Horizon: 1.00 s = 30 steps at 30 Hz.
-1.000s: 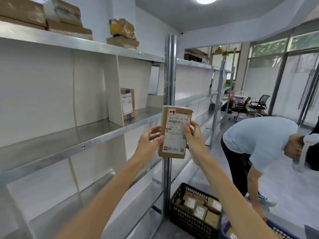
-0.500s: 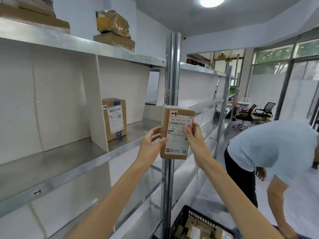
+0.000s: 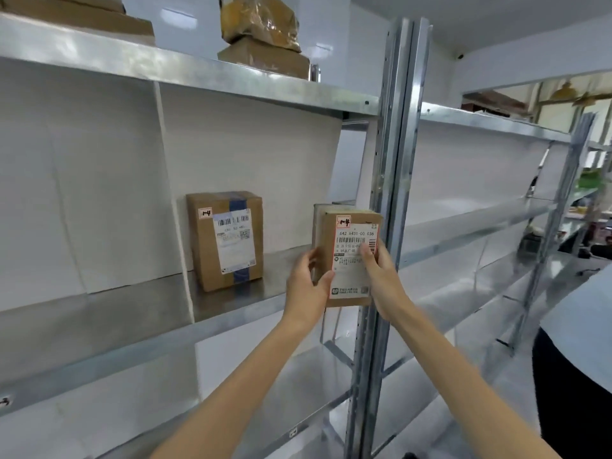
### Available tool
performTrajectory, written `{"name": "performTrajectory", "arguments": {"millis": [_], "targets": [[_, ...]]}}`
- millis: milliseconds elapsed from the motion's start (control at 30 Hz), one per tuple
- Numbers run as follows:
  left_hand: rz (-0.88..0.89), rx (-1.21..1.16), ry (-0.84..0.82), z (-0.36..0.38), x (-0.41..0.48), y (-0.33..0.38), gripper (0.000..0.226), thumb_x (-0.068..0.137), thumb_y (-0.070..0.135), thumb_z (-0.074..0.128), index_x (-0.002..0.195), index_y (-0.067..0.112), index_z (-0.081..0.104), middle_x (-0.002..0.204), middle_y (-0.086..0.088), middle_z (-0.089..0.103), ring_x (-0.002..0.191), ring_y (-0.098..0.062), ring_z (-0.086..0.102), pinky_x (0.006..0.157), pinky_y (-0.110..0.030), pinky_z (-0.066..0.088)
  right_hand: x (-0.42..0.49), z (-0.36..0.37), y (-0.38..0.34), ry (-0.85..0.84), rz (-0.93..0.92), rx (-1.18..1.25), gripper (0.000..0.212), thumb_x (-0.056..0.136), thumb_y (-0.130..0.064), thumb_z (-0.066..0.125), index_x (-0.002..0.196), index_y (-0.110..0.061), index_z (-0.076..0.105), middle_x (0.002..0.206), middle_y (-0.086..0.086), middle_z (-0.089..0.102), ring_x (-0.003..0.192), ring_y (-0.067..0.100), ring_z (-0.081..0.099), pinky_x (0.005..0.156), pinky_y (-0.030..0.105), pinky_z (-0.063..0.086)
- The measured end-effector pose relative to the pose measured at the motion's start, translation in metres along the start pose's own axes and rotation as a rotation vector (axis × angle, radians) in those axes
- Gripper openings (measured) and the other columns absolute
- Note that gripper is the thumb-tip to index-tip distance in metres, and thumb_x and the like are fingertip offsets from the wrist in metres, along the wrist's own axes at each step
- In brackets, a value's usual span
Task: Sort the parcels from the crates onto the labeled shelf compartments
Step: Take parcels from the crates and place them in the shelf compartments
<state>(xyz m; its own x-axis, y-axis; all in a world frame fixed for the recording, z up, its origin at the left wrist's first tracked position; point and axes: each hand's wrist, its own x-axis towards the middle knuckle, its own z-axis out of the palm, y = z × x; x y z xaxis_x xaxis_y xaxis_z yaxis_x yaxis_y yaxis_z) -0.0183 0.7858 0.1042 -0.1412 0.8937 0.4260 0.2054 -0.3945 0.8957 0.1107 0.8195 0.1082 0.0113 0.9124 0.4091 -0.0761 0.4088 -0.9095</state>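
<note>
- Both hands are closed on the parcel [image 3: 351, 233]. The left hand [image 3: 306, 286] wraps its left edge and the right hand [image 3: 381, 276] grips the right edge, thumb across the label.
- The parcel is held upright, label facing out, at the front lip of the middle shelf [image 3: 231, 313]. It looks not yet set down, with its bottom hanging in front of the lip.
- It sits in the bay between the divider [image 3: 172, 193] and the post [image 3: 394, 160], to the right of the box [image 3: 225, 240] standing there and apart from it.
- The handwritten tag at the top of the parcel looks like the one on the box, so I'd judge this the right bay. The marks are too small for me to read for sure.
- To place it well, I'd lift it a touch so the base clears the lip, then push it straight back.
- Keep the right knuckles off the post, which is just beside them.
- Set it flat with a gap from the box, label to the front.
- Let go only once the base rests fully on the shelf, because a tall, narrow parcel could tip forward.
</note>
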Motion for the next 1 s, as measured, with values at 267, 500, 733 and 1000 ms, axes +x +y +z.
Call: {"name": "performTrajectory", "arguments": {"millis": [267, 500, 733, 1000], "targets": [[-0.061, 0.111, 0.156, 0.007, 0.063, -0.012, 0.044, 0.086, 0.006, 0.064, 0.125, 0.017, 0.048, 0.129, 0.003, 0.055, 0.123, -0.012, 0.049, 0.102, -0.035, 0.045, 0.078, -0.004, 0.015, -0.254, 0.002, -0.008, 0.041, 0.099, -0.035, 0.042, 0.138, -0.026, 0.037, 0.108, -0.019, 0.063, 0.097, -0.001, 0.06, 0.075, 0.027, 0.051], [-0.15, 0.24, 0.213, -0.004, 0.068, -0.033, 0.043, 0.086, 0.005, 0.062, 0.125, 0.013, 0.047, 0.134, -0.003, 0.054, 0.128, -0.018, 0.048, 0.105, -0.043, 0.043, 0.094, 0.01, 0.052, -0.451, 0.002, -0.008, 0.049, 0.097, -0.024, 0.048, 0.142, -0.02, 0.029, 0.126, -0.002, 0.06, 0.112, 0.016, 0.06, 0.088, 0.039, 0.055], [-0.205, 0.419, 0.161, -0.001, 0.082, -0.041, 0.043, 0.09, 0.012, 0.059, 0.128, 0.017, 0.04, 0.139, -0.001, 0.048, 0.132, -0.018, 0.043, 0.105, -0.041, 0.042, 0.113, 0.011, 0.071, -0.551, -0.07, -0.058, 0.054, 0.095, -0.022, 0.052, 0.141, -0.023, 0.025, 0.126, -0.006, 0.057, 0.112, 0.014, 0.06, 0.089, 0.037, 0.056], [-0.216, 0.411, 0.236, 0.001, 0.104, -0.053, 0.042, 0.088, 0.01, 0.062, 0.125, 0.016, 0.043, 0.132, 0.001, 0.054, 0.126, -0.014, 0.048, 0.104, -0.031, 0.04, 0.141, 0.019, 0.087, -0.575, -0.112, -0.03, 0.074, 0.087, -0.032, 0.056, 0.148, -0.023, 0.014, 0.137, 0.0, 0.051, 0.12, 0.014, 0.055, 0.099, 0.046, 0.048]]}}
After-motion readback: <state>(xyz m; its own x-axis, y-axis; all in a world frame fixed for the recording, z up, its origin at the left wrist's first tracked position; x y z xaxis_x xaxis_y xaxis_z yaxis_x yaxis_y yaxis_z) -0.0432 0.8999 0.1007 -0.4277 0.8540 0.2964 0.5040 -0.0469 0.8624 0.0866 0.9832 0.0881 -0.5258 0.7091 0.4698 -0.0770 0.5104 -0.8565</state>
